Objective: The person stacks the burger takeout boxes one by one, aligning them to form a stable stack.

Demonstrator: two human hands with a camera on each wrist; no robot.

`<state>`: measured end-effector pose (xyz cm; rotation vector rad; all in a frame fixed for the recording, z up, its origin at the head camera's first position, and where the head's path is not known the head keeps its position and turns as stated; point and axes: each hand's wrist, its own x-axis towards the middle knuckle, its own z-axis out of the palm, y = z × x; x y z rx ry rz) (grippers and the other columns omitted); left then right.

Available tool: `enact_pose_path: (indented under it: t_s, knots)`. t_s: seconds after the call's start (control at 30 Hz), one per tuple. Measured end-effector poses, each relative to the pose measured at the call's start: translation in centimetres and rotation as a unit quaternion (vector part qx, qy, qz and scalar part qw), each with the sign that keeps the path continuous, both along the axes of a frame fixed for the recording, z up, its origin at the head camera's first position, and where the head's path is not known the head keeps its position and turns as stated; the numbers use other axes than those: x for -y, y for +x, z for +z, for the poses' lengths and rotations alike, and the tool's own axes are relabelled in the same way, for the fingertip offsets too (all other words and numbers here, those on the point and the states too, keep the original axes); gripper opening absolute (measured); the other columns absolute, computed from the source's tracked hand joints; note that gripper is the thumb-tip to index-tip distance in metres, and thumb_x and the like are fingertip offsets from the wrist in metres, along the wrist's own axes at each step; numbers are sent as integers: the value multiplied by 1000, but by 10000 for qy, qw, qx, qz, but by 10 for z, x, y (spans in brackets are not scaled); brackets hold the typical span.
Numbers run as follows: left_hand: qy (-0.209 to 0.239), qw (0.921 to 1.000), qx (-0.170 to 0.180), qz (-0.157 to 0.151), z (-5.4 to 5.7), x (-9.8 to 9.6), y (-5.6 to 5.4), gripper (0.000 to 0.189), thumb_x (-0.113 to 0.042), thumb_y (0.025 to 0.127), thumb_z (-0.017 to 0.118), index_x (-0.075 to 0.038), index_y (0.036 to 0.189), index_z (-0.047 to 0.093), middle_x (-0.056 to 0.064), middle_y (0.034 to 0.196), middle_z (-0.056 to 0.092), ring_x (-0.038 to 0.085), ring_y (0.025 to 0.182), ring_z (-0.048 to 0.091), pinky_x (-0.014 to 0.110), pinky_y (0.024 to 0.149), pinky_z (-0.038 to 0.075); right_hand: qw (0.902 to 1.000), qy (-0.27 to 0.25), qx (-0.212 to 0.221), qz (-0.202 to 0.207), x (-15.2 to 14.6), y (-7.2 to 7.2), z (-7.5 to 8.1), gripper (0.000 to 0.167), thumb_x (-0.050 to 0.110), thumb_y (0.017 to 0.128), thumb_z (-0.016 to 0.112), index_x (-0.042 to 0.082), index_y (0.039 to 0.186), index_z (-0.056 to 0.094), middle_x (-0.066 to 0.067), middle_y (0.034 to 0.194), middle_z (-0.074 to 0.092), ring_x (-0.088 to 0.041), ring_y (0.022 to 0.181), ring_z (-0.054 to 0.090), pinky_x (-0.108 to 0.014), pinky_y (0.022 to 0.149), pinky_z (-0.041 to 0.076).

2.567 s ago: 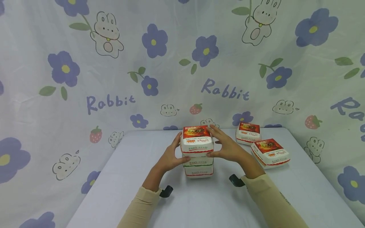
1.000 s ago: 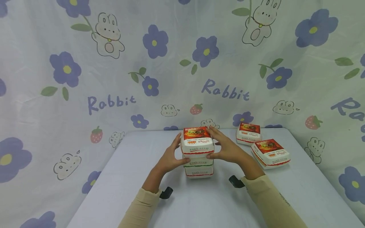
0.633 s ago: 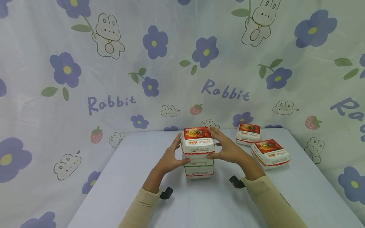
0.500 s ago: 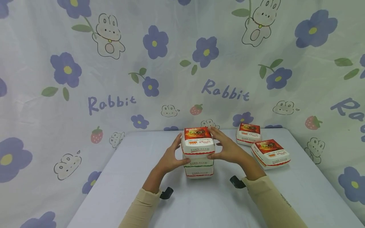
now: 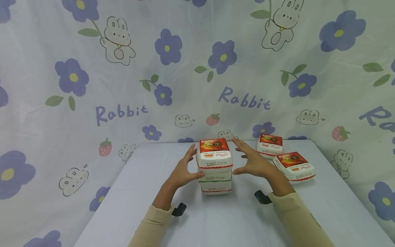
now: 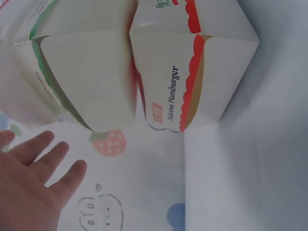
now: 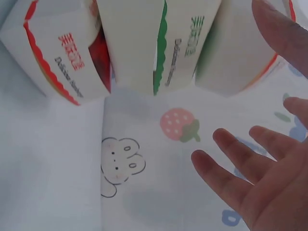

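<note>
Three white hamburger boxes stand in a stack at mid-table in the head view. The top box (image 5: pixel 215 161), with a red burger picture on its lid, sits slightly forward over the green-trimmed middle box (image 5: pixel 215 177) and the red-trimmed bottom box (image 5: pixel 216 188). Left of the top box is my left hand (image 5: pixel 181 174), fingers extended along its side and thumb by its lower front corner. My right hand (image 5: pixel 256 164) stands apart on the right, its fingers spread and holding nothing. Both wrist views show the box sides, with spread fingers of the left hand (image 6: pixel 29 180) and right hand (image 7: pixel 262 185).
Two more hamburger boxes lie to the right on the white table (image 5: pixel 148 192): a rear box (image 5: pixel 270 144) and a nearer box (image 5: pixel 294 166) close against it. Behind the table hangs a curtain (image 5: pixel 185 82) printed with flowers and rabbits.
My right hand has let go of the top box and shifted to the right, leaving a gap. My left hand has stayed nearly in place, and the stack stands as before.
</note>
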<state>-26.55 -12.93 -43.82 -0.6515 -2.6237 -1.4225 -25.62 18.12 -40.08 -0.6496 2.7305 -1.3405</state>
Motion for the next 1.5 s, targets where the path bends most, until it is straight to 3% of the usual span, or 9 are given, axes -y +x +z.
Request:
enact_pose_path:
  t_s: [0.23,0.4,0.57,0.8,1.03,1.17,1.3,1.5]
  knots:
    - [-44,9999,-107,0,2,4,0,116,-57,67,81,-35,157,11,-7,156,31,42,136,35,71,99,31,9993,152,266,-218,-11,-9,-7,117,21,67,91,46,153,16,-8,159,24,-46,129,43,-57,89,49]
    - [9,9998,-167,-47,1,5,0,113,-55,70,81,-38,156,10,-10,156,29,41,136,34,70,99,32,9971,440,345,-513,-33,-14,-18,101,27,73,86,33,155,27,-18,149,40,-49,125,45,-60,87,49]
    - [63,9995,-284,-117,3,5,3,109,-56,71,80,-40,155,12,-11,156,30,40,137,35,70,99,32,9950,451,386,-807,-61,-15,-24,92,36,76,83,25,153,33,-19,151,37,-50,128,42,-61,89,47]
    - [187,9944,-1025,-187,3,7,4,100,-63,76,71,-33,156,20,-8,155,33,36,136,38,68,102,30,9846,950,585,-1348,-90,-7,-27,87,55,83,70,17,153,34,-26,150,34,-53,129,36,-71,93,36]
    - [309,9871,-1537,-313,7,5,-3,97,-66,78,67,-28,156,23,-4,154,35,31,137,38,61,105,32,9787,1204,294,-1634,-115,-9,-23,78,47,90,66,16,153,33,-31,149,32,-55,130,31,-73,95,30]
    - [370,9857,-1604,-363,12,4,-3,96,-62,79,69,-26,156,24,-3,154,35,31,137,38,61,105,32,9742,1392,438,-1719,-125,-9,-23,82,53,89,64,13,153,31,-31,151,26,-57,134,21,-75,98,22]
    - [304,9865,-1550,-424,13,1,-2,94,-62,80,68,-27,156,24,-5,155,33,30,137,37,61,106,30,9669,1633,657,-1846,-135,-6,-26,93,63,87,59,13,156,22,-34,149,26,-59,131,23,-76,94,25]
    - [170,9860,-1606,-407,16,-2,-3,91,-65,82,63,-24,155,28,-1,156,32,23,141,32,59,106,31,9667,1721,421,-1848,-152,-2,-30,101,66,85,60,8,156,17,-35,150,22,-59,132,20,-76,96,23]
